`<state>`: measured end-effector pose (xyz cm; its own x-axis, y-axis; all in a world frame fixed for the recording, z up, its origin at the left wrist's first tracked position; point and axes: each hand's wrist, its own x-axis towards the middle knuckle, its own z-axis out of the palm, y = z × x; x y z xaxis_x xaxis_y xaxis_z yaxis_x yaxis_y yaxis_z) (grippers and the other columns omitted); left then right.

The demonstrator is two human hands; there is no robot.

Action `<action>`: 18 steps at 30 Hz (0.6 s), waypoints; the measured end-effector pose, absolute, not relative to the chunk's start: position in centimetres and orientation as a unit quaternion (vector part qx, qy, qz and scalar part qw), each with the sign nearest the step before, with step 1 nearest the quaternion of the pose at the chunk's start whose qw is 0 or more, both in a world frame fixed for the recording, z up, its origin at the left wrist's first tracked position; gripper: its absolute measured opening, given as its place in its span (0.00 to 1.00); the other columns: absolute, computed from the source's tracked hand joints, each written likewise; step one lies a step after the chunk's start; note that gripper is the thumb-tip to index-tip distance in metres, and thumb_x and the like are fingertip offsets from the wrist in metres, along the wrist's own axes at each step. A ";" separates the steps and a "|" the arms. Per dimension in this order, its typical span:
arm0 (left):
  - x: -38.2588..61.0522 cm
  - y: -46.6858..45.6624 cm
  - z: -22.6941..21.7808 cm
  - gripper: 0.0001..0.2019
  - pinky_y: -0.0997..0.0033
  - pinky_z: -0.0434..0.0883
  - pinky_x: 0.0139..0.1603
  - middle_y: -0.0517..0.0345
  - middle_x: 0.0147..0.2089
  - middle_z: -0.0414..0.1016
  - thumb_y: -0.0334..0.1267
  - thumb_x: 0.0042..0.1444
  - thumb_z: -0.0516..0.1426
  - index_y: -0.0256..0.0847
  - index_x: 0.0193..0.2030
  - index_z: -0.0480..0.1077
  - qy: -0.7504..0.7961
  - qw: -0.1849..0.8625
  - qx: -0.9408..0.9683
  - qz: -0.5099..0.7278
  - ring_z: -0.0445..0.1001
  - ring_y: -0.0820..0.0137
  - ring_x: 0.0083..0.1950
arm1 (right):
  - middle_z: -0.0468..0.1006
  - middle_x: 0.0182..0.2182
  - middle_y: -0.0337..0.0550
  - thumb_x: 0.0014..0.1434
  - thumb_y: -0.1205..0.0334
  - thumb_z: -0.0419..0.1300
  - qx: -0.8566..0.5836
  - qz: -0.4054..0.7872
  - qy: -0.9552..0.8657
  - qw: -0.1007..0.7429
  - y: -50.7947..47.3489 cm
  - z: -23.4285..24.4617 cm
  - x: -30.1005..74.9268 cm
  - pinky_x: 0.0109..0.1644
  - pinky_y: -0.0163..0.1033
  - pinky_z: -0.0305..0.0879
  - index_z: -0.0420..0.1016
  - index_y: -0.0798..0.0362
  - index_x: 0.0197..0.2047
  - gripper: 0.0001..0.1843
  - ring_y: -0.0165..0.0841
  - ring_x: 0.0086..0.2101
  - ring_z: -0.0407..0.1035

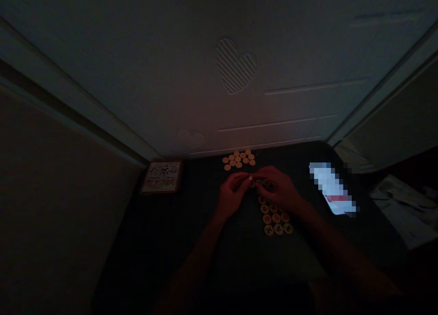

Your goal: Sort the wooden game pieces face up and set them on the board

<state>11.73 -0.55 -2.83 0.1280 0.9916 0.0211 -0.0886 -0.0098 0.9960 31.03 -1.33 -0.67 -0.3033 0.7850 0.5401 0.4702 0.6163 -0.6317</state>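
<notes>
My left hand (233, 191) is closed in a pinch, with a small pale Chinese chess piece (251, 178) at its fingertips. Close against it, my right hand (278, 187) bends its fingers inward over the pieces; what they grip is dim and partly hidden. Below the right hand, round Chinese chess pieces (276, 218) lie face up in rows of three, with dark or red characters. The upper rows are partly covered by that hand. Beyond my hands sits a group of pale pieces (237, 159), showing no markings I can make out.
A square box (162, 177) with dark writing lies on the dark table (191, 214) at the left. A lit phone (330, 189) rests on the right. A white panel with raised hearts (236, 66) rises behind the table. Papers (404, 210) lie beyond the right edge.
</notes>
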 end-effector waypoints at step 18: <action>11.6 -0.5 -3.3 0.20 0.63 0.82 0.40 0.50 0.43 0.84 0.51 0.54 0.67 0.38 0.47 0.77 0.432 0.608 0.491 0.450 0.83 0.65 0.37 | 0.79 0.46 0.46 0.63 0.58 0.65 -0.393 0.186 -0.804 0.406 -1.2 -1.5 30.9 0.51 0.47 0.75 0.76 0.45 0.55 0.17 0.38 0.47 0.74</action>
<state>11.59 -0.48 -3.28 0.2212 0.9716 -0.0842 -0.1231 0.1134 0.9859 30.93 -1.21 -1.54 -0.3616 0.7825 0.5069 0.4812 0.6223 -0.6174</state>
